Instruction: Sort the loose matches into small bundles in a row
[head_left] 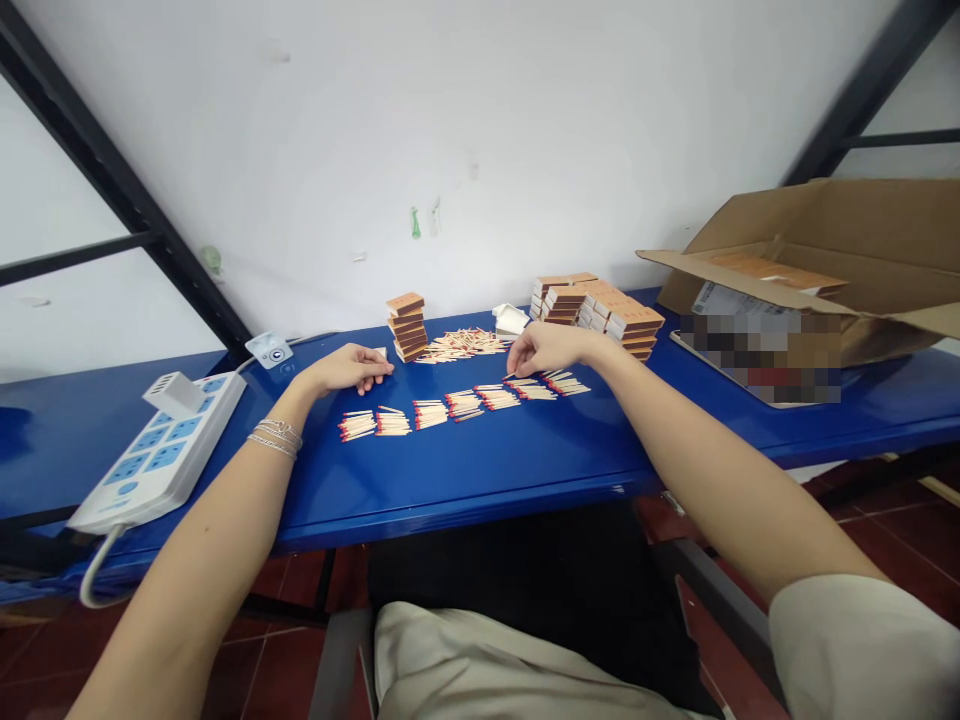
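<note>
Matchsticks (465, 403) lie in red-tipped bunches along the blue table (465, 490); right hand (547, 350) has its fingers (513, 366) at the nearest bunch (any grip, I cannot tell from here), left hand (343, 368) open, empty, near a matchbox stack (406, 327).

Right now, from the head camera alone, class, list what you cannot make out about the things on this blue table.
Carton: contents partly hidden by its front flap; right side cut off by the picture's edge.
Label on the carton: blurred by pixelation.
Printing on the matchboxes: too small to read.
Right hand: its fingers hide whether it holds a match.
</note>
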